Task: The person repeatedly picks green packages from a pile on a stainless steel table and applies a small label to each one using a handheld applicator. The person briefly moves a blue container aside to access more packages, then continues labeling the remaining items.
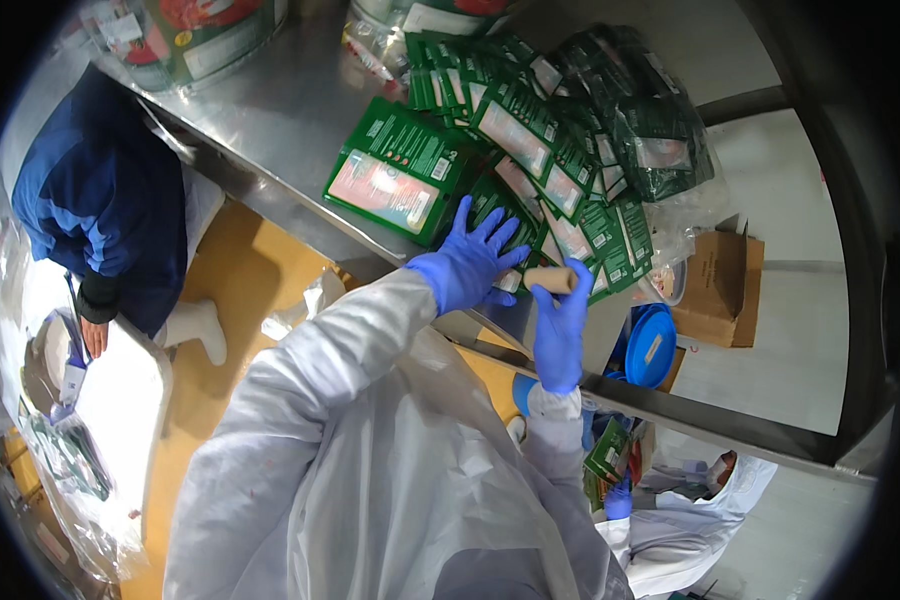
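My left hand (471,262), in a blue glove, lies with fingers spread on a green printed pouch (487,196) at the table's near edge. Between thumb and fingers of my right hand (559,330), also gloved in blue, is a short tan cylinder (549,280), which looks like a cardboard core. It sits just above the green pouches. To the left of my left hand lies a neat stack of green pouches (390,161) with a pale panel on the top one. Beyond my hands a loose heap of green pouches (532,127) overlaps in several directions.
Clear plastic (664,142) wraps more pouches at the right. Beyond the steel table (270,105) stand a cardboard box (720,289) and a blue lid (651,345). A person in blue (105,195) is at a white table on the left; a person in white (690,525) holds pouches lower right.
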